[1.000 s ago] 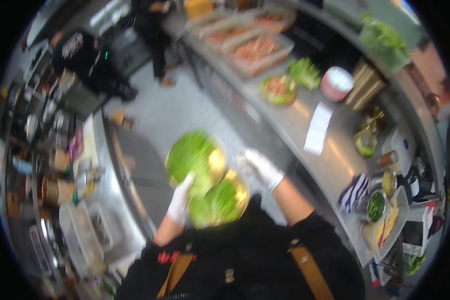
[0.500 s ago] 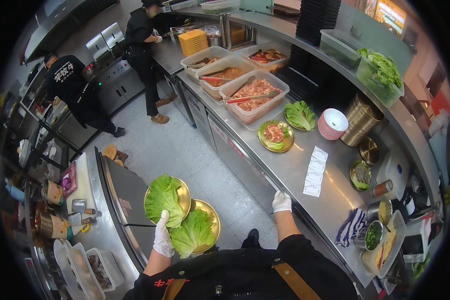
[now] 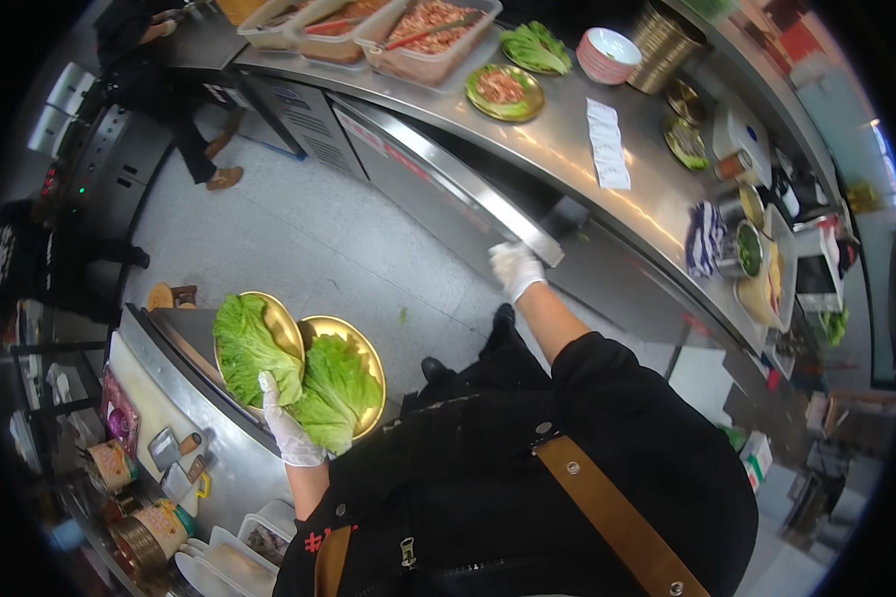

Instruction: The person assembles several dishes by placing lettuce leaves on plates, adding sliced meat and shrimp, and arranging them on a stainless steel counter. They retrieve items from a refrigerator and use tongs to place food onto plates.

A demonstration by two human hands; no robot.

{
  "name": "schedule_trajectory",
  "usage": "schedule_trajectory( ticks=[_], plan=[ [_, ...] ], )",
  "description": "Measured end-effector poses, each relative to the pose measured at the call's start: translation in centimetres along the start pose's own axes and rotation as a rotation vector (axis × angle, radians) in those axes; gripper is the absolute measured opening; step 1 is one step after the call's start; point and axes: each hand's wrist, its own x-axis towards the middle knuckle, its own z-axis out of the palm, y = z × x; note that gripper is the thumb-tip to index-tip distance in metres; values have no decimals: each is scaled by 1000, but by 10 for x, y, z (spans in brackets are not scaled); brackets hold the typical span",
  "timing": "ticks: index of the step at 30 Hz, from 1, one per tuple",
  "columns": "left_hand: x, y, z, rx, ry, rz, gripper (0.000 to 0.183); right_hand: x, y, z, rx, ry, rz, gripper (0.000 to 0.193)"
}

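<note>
Swung open since earlier, the steel door [image 3: 483, 201] is edge-held by the right hand [image 3: 516, 271], while plates [image 3: 371, 368] of soft lettuce [image 3: 244, 343], likely slick, best rim-held, are gripped by the left hand [image 3: 289, 423].

Steel counter [image 3: 567, 149]: pink bowl stack [image 3: 605, 70], gold plate [image 3: 535, 97], paper strip [image 3: 607, 144], striped cloth [image 3: 705, 239].

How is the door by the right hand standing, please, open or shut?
Open: the door angles out from the counter, a dark gap behind it and the right hand at its free end.
</note>
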Motion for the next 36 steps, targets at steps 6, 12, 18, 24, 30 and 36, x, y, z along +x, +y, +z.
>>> schedule_trajectory(
  ticks=[6,12,18,24,30,36],
  plan=[
    [15,5,7,13,2,-31,58,-88,-5,-103,1662,799,483,39],
    [26,3,13,38,-12,-82,54,-75,-7,-144,1656,20,141,93],
    [51,3,30,94,94,-93,52,-48,-76,-209,1705,-12,-204,100],
    [94,-6,89,142,85,-6,44,23,-44,-190,2187,-37,-668,87],
    [110,-1,118,-129,-24,5,45,59,20,68,2545,-234,584,70],
    [155,-9,99,-6,-108,-276,40,-44,95,184,2947,418,1053,51]
  ],
)
